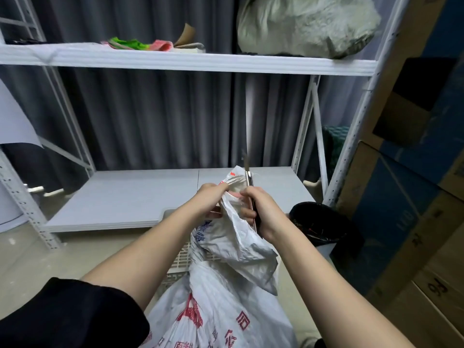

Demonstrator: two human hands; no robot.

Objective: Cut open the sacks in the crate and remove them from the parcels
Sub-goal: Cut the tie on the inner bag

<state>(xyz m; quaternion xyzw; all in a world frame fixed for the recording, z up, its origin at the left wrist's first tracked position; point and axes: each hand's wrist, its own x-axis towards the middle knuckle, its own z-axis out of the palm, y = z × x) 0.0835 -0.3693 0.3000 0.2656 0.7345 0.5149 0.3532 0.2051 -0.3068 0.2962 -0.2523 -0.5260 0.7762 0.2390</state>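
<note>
The left hand (212,195) pinches the bunched top of a white woven sack (226,285), holding it up over a white slatted crate (182,259) on the floor. The right hand (261,212) is curled round the handle of a utility knife (248,179), blade pointing up beside the sack's neck. A black bin (324,222) stands just right of the crate, before white metal shelving (185,61). Cardboard boxes (414,222) are stacked at right.
</note>
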